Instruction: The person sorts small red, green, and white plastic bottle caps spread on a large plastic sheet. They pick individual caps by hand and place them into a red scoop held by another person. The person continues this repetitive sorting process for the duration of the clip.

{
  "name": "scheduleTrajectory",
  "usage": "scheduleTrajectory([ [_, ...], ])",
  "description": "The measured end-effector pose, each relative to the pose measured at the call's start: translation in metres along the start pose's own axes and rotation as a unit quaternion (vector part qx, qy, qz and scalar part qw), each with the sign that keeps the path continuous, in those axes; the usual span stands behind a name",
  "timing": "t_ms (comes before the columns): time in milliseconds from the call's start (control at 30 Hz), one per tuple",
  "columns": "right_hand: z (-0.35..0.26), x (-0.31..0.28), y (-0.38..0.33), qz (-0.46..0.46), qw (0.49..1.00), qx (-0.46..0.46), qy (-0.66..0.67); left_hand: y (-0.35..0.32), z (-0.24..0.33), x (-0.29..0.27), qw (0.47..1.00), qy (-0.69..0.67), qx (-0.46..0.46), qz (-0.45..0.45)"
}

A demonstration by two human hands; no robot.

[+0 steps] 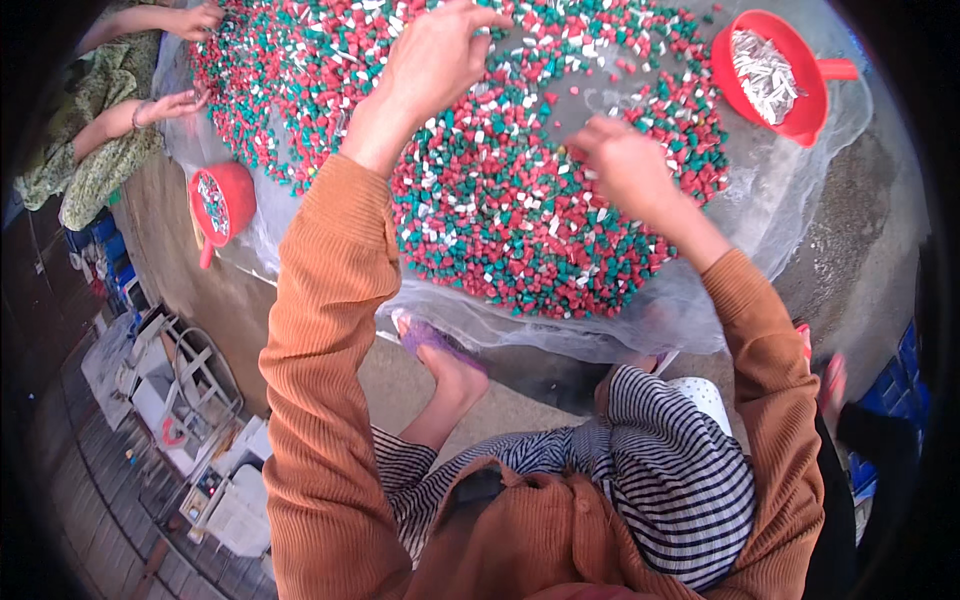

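Observation:
A wide heap of small red, green and white pieces [520, 210] lies on a clear plastic sheet [780, 200]. My left hand [440, 55] hovers over the far part of the heap, fingers bent toward the pieces. My right hand [622, 160] rests on the heap near a bare patch, its fingers curled down and the tips hidden. Both arms wear orange ribbed sleeves. Whether either hand holds pieces is not visible. A red handled bowl [800, 110] with white pieces stands at the far right of the sheet.
Another person's two hands [180, 100] work at the heap's far left edge. A second red bowl [238, 190] with mixed pieces sits at the left. My foot in a purple sandal [430, 340] is under the sheet's edge. Crates and clutter lie at lower left.

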State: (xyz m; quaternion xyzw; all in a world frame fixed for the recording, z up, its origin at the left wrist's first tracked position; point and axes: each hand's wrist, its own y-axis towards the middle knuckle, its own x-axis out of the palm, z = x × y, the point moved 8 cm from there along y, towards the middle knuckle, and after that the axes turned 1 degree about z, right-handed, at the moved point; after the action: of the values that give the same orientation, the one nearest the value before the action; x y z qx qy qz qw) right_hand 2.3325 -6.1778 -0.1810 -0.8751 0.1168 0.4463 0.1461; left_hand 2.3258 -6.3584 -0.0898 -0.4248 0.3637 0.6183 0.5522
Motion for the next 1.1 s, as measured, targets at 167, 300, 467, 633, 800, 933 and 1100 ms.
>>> scheduleTrajectory([
  [167,0.023,-0.032,-0.008,0.163,0.986,-0.026,-0.019,-0.087,0.026,0.072,0.996,-0.064,0.009,-0.069],
  [300,-0.039,0.002,-0.016,0.125,0.975,-0.182,0.012,-0.175,0.033,0.089,0.989,-0.044,-0.05,-0.134],
  [467,-0.093,0.052,-0.054,0.064,0.928,-0.367,-0.021,-0.197,0.035,0.06,0.987,-0.051,-0.105,-0.111],
  [633,-0.053,0.017,0.0,0.126,0.968,-0.198,0.086,-0.165,0.025,0.06,0.979,-0.095,-0.172,0.058],
  [800,-0.03,0.032,0.039,0.076,0.985,-0.154,-0.014,-0.14,0.014,0.099,0.959,-0.099,-0.248,0.092],
  [933,-0.032,0.037,0.042,0.046,0.984,-0.159,-0.064,-0.143,0.007,0.098,0.941,-0.079,-0.303,0.133],
  [1100,-0.041,0.028,0.036,0.052,0.979,-0.18,-0.084,-0.149,0.004,0.094,0.946,-0.088,-0.284,0.126],
])
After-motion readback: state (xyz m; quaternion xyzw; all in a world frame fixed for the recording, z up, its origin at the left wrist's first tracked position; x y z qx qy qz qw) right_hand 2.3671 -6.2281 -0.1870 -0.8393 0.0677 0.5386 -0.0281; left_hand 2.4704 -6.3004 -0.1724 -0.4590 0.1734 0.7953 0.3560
